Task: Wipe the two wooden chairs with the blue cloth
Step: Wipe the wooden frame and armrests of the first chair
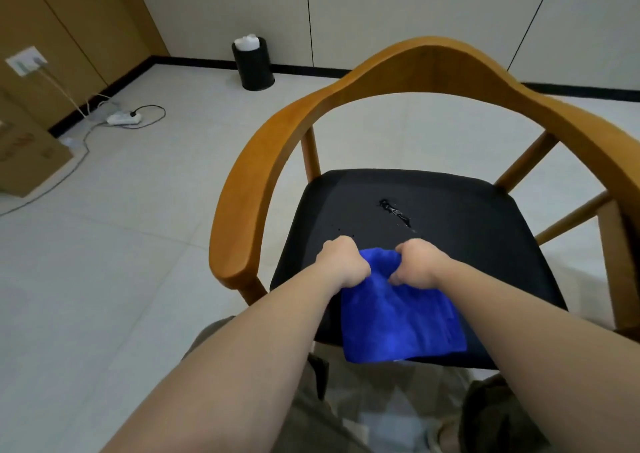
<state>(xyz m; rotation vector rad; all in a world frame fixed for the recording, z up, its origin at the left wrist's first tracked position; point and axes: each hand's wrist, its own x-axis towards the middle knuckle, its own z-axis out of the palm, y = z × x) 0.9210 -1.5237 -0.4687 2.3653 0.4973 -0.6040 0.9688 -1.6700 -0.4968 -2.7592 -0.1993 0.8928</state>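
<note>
Pale tiled floor, with a black bin (252,63) far off by the wall and a power strip (123,118) at far left. In the middle, only one wooden chair (415,58) in view, curved rail toward the far side, black seat (467,245) facing up. At the near edge of that seat, the blue cloth (398,317), lying on the pad and hanging slightly over the front rim. Gripped at its far end by the left hand (343,262) and the right hand (419,262) side by side, fingers curled tight into bunched fabric. Further back on the seat, a wet glistening smear (396,212) with small droplets, untouched. Judged barely begun: smear not yet reached, rail and arms probably unwiped, second chair nowhere seen.
</note>
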